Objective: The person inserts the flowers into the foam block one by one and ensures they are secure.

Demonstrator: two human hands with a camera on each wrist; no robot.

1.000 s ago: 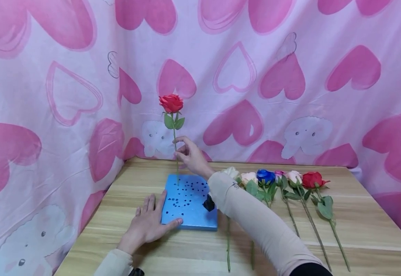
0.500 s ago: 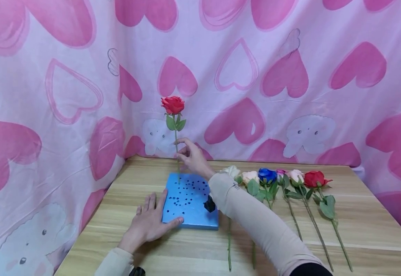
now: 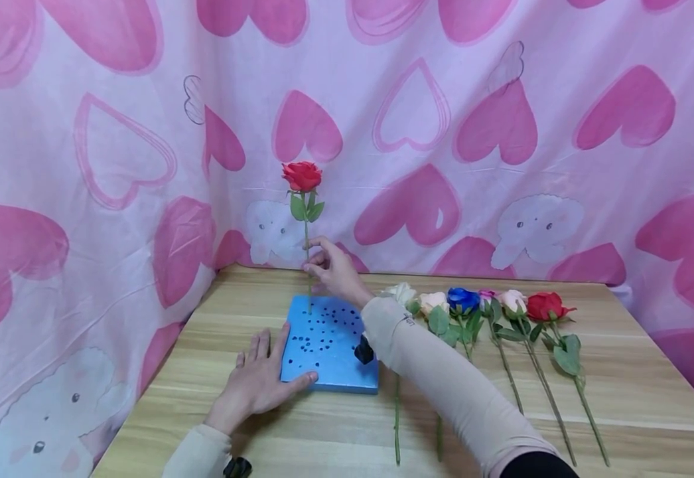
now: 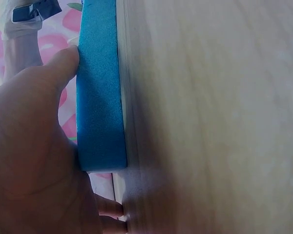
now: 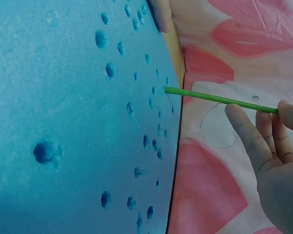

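In the head view, my right hand (image 3: 336,271) pinches the stem of a red rose (image 3: 302,177) between thumb and fingers. The rose stands nearly upright over the back left of a blue foam block (image 3: 344,368) pierced with many small holes. From the right wrist view, the green stem (image 5: 210,96) meets the block's surface among the holes; how deep it sits, I cannot tell. My left hand (image 3: 257,384) lies at the block's front left corner, thumb on the top edge and straight fingers along its left side. The left wrist view shows the block's side (image 4: 101,97) against that palm.
Several artificial roses lie in a row on the wooden table (image 3: 633,372) to the right: white (image 3: 401,294), pale peach (image 3: 433,303), blue (image 3: 463,299), pink, pale pink (image 3: 512,301) and red (image 3: 549,307). My right forearm crosses above some stems. A heart-patterned curtain (image 3: 418,206) hangs behind.
The head view has tilted and shifted slightly. Both hands, the rose and the block keep nearly the same places relative to one another.
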